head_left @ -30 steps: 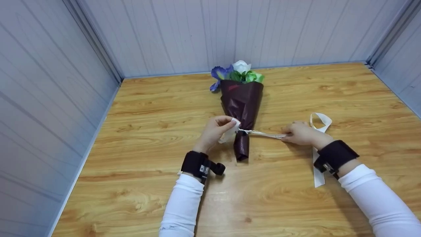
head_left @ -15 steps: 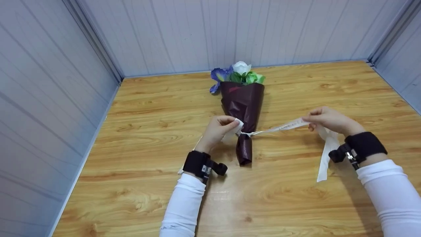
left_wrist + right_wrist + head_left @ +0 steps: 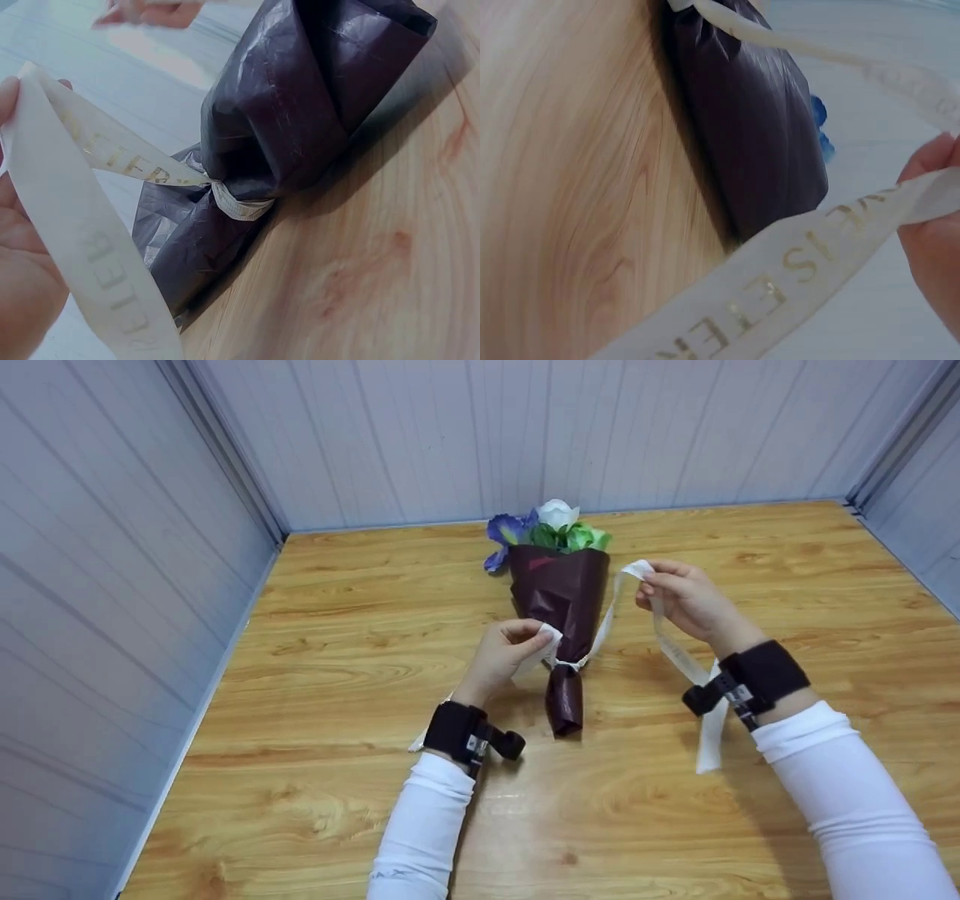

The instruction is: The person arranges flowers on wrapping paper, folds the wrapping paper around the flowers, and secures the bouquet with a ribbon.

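A bouquet in dark maroon wrapping paper (image 3: 559,585) lies on the table, its blooms toward the back wall. White ribbon (image 3: 244,206) with gold lettering is cinched round the narrow neck of the paper. My left hand (image 3: 499,655) pinches one ribbon end between thumb and fingertips, just left of the neck; the tail hangs down behind the wrist. My right hand (image 3: 690,598) is raised to the right of the wrapping and pinches the other ribbon end (image 3: 780,262). From there one length sags back to the neck, and the loose tail drops past the right wrist.
Purple (image 3: 508,531), white (image 3: 558,514) and green (image 3: 587,537) flowers stick out of the wrapping's top. Pale panel walls (image 3: 420,442) enclose the wood-grain table (image 3: 337,780) at the back and both sides. Black camera straps (image 3: 769,679) sit on both wrists.
My right hand first drew its ribbon taut out to the right, then came up and back toward the bouquet, so that length now hangs slack. My left hand has hardly moved.
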Demonstrator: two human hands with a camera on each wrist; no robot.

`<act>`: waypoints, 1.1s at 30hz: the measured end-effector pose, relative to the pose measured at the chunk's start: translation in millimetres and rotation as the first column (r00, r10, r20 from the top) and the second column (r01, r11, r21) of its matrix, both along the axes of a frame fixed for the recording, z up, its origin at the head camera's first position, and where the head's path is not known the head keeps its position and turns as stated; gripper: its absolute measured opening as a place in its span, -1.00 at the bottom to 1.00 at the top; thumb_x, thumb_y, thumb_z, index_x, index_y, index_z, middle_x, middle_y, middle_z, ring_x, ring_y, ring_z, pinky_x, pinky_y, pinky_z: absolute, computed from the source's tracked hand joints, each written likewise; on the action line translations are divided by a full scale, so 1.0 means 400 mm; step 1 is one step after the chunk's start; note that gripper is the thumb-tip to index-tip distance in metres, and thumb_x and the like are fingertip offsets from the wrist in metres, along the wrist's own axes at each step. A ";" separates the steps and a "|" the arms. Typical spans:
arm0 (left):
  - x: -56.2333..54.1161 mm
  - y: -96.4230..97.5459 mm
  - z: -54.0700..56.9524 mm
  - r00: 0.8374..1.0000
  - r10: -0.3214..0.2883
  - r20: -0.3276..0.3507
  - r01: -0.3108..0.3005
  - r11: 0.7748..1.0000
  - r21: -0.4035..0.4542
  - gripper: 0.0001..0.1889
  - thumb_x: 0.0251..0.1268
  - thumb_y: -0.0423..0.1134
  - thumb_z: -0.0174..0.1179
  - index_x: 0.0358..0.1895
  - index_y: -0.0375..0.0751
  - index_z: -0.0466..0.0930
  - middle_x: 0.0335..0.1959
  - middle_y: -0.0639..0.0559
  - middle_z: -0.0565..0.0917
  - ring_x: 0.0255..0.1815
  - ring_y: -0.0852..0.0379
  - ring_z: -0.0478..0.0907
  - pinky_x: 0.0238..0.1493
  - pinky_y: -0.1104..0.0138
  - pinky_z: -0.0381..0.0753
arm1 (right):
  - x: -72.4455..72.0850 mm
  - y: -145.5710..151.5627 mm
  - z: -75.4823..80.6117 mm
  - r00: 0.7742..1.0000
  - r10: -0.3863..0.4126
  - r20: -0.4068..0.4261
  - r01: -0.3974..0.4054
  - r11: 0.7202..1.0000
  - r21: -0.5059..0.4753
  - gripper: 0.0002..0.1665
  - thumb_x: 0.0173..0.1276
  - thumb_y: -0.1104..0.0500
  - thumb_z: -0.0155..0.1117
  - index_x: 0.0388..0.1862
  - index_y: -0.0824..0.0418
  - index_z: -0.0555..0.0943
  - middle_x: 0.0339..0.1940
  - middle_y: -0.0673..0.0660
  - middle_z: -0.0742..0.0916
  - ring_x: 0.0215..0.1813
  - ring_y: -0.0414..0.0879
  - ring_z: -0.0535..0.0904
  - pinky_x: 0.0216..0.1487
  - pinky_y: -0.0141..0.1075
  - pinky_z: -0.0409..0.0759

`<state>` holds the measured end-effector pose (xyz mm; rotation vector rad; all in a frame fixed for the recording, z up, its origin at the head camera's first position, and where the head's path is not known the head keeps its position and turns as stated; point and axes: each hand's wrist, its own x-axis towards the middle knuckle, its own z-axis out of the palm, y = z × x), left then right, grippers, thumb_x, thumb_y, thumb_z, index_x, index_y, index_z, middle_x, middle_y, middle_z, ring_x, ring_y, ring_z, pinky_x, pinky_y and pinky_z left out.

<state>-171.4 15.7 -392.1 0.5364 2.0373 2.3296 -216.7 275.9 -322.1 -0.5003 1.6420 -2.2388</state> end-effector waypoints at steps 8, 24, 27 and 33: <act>-0.006 0.014 0.009 1.000 -0.017 0.019 0.016 1.000 0.006 -0.79 0.23 -0.47 0.18 -0.18 -0.63 0.56 -0.46 0.23 0.68 -0.37 0.31 0.58 -0.21 0.46 0.53 | -0.032 -0.094 -0.014 0.979 -0.127 -0.157 0.165 0.952 0.258 -0.69 0.45 0.31 0.00 -0.37 0.04 0.64 -0.46 -0.11 0.64 -0.34 -0.30 0.52 -0.16 -0.49 0.50; -0.014 0.011 0.023 0.999 0.026 0.038 -0.023 0.997 -0.070 -0.78 0.23 -0.47 0.18 -0.16 -0.63 0.56 -0.46 0.23 0.65 -0.39 0.34 0.53 -0.27 0.48 0.48 | -0.060 -0.201 -0.089 0.884 0.047 -0.466 0.306 0.695 0.651 -0.77 0.30 0.30 0.24 -0.20 0.49 0.66 -0.32 0.23 0.68 -0.42 -0.38 0.45 -0.34 -0.57 0.40; -0.015 0.010 0.027 0.998 0.032 0.055 -0.028 0.997 -0.067 -0.78 0.24 -0.47 0.17 -0.14 -0.63 0.56 -0.45 0.20 0.66 -0.38 0.34 0.54 -0.25 0.48 0.49 | -0.058 -0.217 -0.089 0.888 0.107 -0.448 0.279 0.650 0.707 -0.77 0.31 0.28 0.24 -0.17 0.43 0.67 -0.23 0.30 0.71 -0.33 -0.23 0.53 -0.26 -0.49 0.44; -0.017 0.005 0.031 0.997 0.026 0.077 -0.023 0.999 -0.042 -0.78 0.24 -0.47 0.17 -0.14 -0.63 0.56 -0.42 0.18 0.68 -0.34 0.32 0.56 -0.21 0.46 0.51 | -0.055 -0.235 -0.092 0.885 0.200 -0.420 0.256 0.545 0.798 -0.76 0.31 0.33 0.19 -0.07 0.38 0.65 -0.14 0.33 0.69 -0.14 0.10 0.60 -0.12 -0.19 0.53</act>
